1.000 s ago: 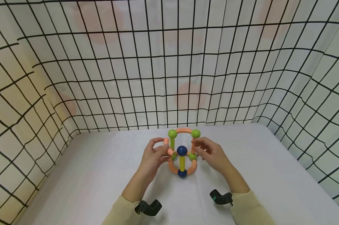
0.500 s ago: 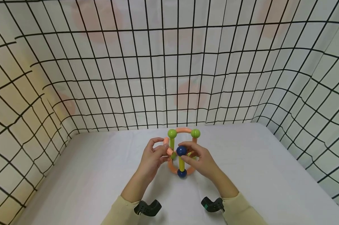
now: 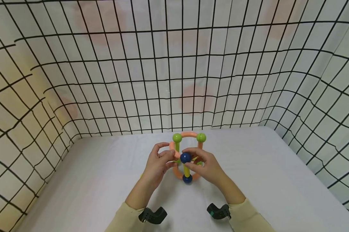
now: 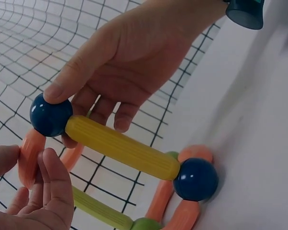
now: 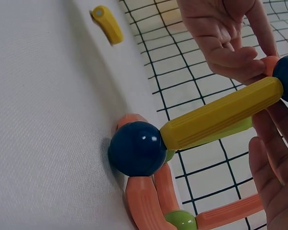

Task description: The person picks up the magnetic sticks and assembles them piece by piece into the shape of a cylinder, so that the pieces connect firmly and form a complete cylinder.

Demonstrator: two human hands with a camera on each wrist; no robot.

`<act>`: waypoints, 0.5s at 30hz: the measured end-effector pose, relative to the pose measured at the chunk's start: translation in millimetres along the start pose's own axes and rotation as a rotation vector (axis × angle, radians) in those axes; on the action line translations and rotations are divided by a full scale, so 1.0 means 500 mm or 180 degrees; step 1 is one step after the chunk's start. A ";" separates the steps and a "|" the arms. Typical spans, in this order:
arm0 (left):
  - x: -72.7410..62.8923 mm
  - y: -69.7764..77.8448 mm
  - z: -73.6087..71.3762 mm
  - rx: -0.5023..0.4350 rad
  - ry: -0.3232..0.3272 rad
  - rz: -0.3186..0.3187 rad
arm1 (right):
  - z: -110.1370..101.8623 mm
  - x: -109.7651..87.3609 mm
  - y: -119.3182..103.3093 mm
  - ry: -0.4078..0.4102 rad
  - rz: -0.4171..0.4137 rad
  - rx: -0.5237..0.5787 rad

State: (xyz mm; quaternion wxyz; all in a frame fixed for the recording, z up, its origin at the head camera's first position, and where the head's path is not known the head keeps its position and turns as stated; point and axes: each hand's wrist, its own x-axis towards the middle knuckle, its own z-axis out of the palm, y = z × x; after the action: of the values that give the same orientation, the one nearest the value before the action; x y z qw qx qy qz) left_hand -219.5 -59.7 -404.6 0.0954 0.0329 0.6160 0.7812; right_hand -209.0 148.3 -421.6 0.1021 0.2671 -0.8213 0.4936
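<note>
My left hand (image 3: 157, 164) pinches a curved orange rod (image 4: 29, 160) between thumb and fingers. One end of that rod meets the upper blue ball (image 4: 51, 115). With thumb and fingers, my right hand (image 3: 204, 163) grips this ball. Below it, a straight yellow rod (image 4: 122, 146) runs down to the lower blue ball (image 3: 187, 178). That ball joins the curved orange pieces (image 5: 146, 203) of the frame's base. At the back, two upper green balls (image 3: 177, 138) carry an orange arc (image 3: 189, 134) between them.
A short yellow piece (image 5: 108, 25) lies on the white table (image 3: 105, 180), mostly hidden behind my left forearm in the head view. Black-lined netting (image 3: 168, 71) over white cloth walls the back and both sides.
My right hand has left the orange upright on the right and moved left to grip the upper blue ball. The curved orange rod's end has come against that ball, which shifted slightly left and down.
</note>
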 end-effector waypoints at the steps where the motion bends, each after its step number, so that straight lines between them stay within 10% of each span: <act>1: 0.000 0.000 0.000 0.0001 0.0001 0.0010 | 0.000 0.000 0.000 -0.0001 0.0001 0.0000; 15: -0.001 0.001 0.004 0.0024 0.0016 -0.0009 | -0.002 0.000 0.006 0.0130 -0.0297 -0.0134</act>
State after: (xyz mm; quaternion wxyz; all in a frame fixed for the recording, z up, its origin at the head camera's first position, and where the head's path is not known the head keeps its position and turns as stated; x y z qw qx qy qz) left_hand -219.0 -58.1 -403.7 0.0948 0.0305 0.6193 0.7788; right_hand -210.7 150.2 -423.4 0.1474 0.2927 -0.8160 0.4762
